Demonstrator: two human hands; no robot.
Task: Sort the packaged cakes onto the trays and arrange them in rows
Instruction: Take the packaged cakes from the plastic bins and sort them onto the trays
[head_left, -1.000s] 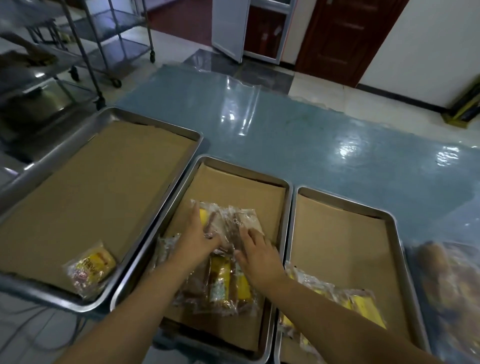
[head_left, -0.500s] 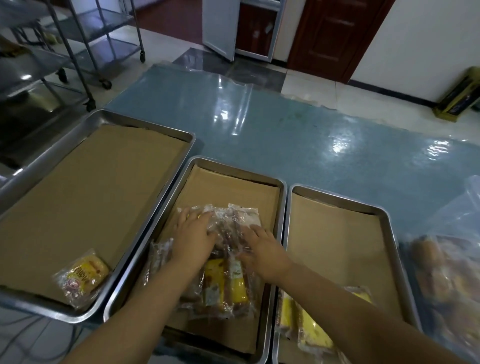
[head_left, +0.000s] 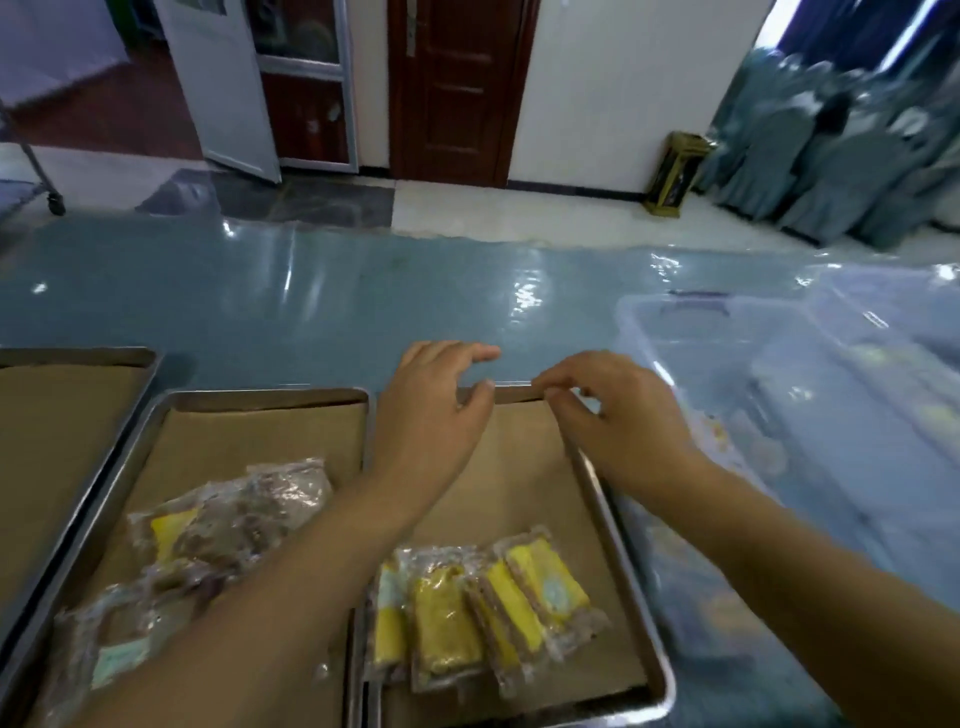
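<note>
while both hands reach over the far end of the right tray (head_left: 597, 499), neither one carries a cake. the left hand (head_left: 436, 415) is released, its fingers loosely spread and bent, the thumb tip close to the tray's far rim. the right hand (head_left: 618, 415) has its fingers curled in tight beside that same rim; whether they pinch the rim, the paper or nothing cannot be told, for the fingertips are blurred.

brown paper (head_left: 519, 467) lines the right tray. at its near end lies a row of yellow cakes (head_left: 483, 618) in clear wrappers, side by side and slightly fanned, some overlapping. the middle tray (head_left: 260, 396), touching the right one along their long sides, holds a loose heap of brown-wrapped cakes (head_left: 234, 525) partly hidden under the left forearm. the left tray (head_left: 78, 356) shows only its paper-lined far corner.

all three trays sit on a blue surface (head_left: 363, 312) under glossy film. a clear plastic bin (head_left: 779, 389) stands just beside the right tray, its contents pale and blurred.
</note>
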